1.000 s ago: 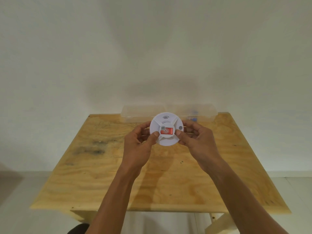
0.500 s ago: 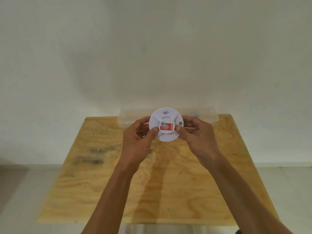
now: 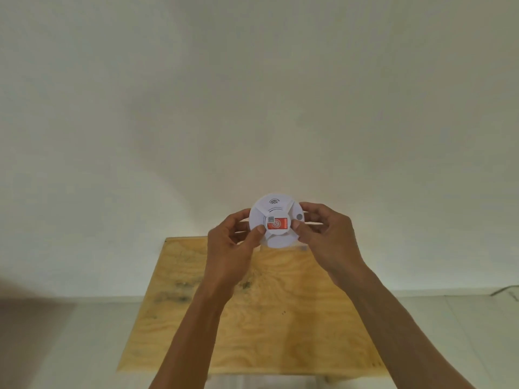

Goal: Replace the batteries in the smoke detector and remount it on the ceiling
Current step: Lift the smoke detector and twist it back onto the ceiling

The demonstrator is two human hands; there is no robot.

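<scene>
A round white smoke detector with a red label in its middle faces me, held up in front of the white wall above the far edge of the table. My left hand grips its left rim, thumb on the front face. My right hand grips the right rim in the same way, thumb beside the red label. Both arms reach forward and up from the bottom of the head view.
A plywood table stands below the hands against the white wall. Pale tiled floor lies on both sides. A thin cable runs along the floor at the far right.
Both hands have lifted the detector higher, from over the table to in front of the wall. My view has tilted up, and the clear plastic box at the table's back is hidden.
</scene>
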